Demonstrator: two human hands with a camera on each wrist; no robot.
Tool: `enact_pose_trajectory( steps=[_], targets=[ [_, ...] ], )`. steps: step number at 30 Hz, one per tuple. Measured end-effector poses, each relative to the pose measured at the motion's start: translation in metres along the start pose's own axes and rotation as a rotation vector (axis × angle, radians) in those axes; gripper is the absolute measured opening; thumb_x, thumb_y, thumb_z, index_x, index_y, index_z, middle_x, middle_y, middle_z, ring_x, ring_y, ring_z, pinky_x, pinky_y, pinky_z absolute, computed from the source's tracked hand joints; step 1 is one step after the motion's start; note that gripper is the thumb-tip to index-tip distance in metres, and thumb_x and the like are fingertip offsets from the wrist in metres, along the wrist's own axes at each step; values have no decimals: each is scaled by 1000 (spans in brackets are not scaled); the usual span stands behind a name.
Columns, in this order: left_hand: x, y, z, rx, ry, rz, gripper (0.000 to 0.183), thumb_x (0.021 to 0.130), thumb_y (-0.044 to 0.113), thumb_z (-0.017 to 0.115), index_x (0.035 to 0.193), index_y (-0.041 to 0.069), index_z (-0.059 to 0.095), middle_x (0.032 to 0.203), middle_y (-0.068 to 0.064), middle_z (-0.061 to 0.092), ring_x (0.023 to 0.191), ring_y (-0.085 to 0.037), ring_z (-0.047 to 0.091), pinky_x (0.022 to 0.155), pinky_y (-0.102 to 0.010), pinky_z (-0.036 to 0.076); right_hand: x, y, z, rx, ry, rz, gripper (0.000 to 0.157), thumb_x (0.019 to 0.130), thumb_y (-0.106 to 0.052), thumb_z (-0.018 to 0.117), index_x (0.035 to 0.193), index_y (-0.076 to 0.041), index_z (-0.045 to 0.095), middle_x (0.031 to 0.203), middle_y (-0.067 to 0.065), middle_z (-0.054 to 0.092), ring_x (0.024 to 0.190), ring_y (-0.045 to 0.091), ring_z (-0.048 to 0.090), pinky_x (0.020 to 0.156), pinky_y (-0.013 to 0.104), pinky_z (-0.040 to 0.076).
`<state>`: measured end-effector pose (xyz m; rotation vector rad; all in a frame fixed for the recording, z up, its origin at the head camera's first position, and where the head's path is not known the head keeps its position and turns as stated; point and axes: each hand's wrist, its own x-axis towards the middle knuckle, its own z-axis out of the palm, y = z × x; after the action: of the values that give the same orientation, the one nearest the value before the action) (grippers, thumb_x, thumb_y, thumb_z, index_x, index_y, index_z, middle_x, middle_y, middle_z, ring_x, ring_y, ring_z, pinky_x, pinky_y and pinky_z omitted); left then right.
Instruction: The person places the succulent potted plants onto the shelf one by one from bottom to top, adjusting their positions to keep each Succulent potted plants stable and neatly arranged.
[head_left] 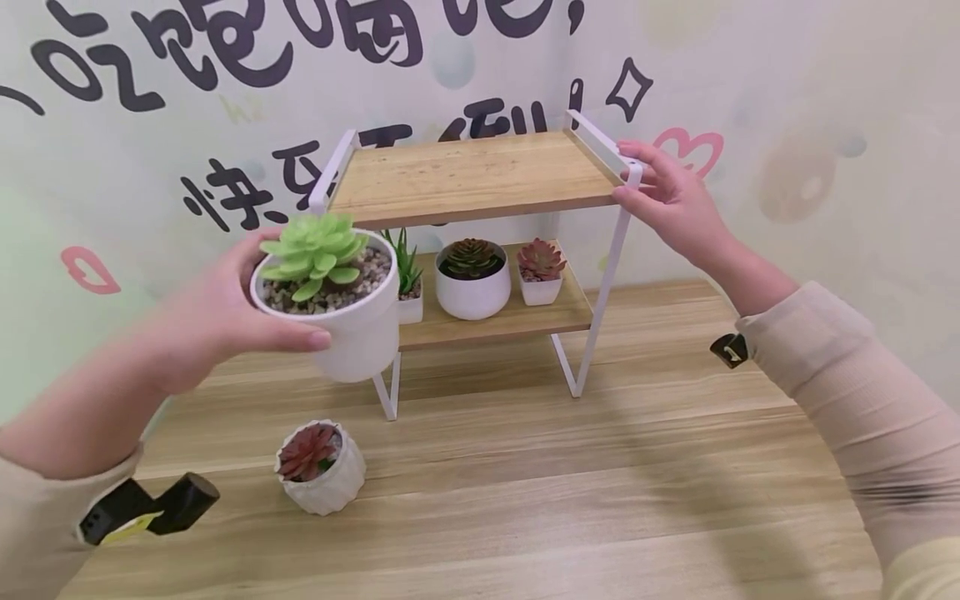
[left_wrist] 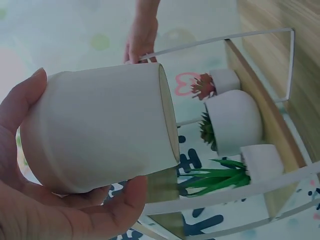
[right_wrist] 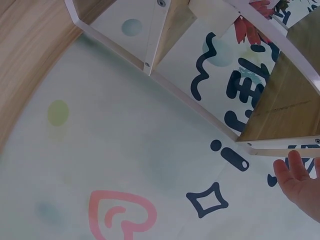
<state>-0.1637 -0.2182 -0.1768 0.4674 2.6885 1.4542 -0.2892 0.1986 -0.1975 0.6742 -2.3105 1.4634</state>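
Observation:
My left hand [head_left: 217, 312] grips a white pot with a light green succulent [head_left: 356, 333], thumb along its side. In the left wrist view the pot [left_wrist: 105, 130] is seen from its side and hides part of the shelf. The pot is in the air, in front of the left end of a two-tier wooden shelf [head_left: 480, 175] with a white metal frame. At the right end of the top tier, my right hand [head_left: 671, 200] holds the frame's front corner between thumb and fingers. In the right wrist view only part of that hand [right_wrist: 302, 187] shows, at the rail.
On the lower tier stand a spiky green plant [head_left: 408, 283], a round white pot with a dark succulent [head_left: 472, 292] and a small reddish succulent [head_left: 540, 271]. A ribbed white pot with a red succulent [head_left: 326, 483] sits on the wooden table [head_left: 525, 500]. Behind is a lettered wall [head_left: 480, 75].

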Motion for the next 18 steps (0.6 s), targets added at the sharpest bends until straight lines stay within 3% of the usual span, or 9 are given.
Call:
enact_pose_trajectory(
  steps=[10,18],
  targets=[
    [33,34,-16,-19,15,-28,71,75,13,74,132,17,32,121,-6,47,103,-18,53,76,-32,53,1,3,0,27,6,-1,46,87,-12,59,131,-18,48,117,4,50,95,11,58,83,19,49],
    [63,55,-19,-1,56,-88,77,77,25,74,135,17,24,128,-4,41,108,-20,47,79,-35,50,0,2,0,20,5,2,46,87,-12,60,132,-17,48,120,6,50,97,12,58,84,21,49]
  ],
)
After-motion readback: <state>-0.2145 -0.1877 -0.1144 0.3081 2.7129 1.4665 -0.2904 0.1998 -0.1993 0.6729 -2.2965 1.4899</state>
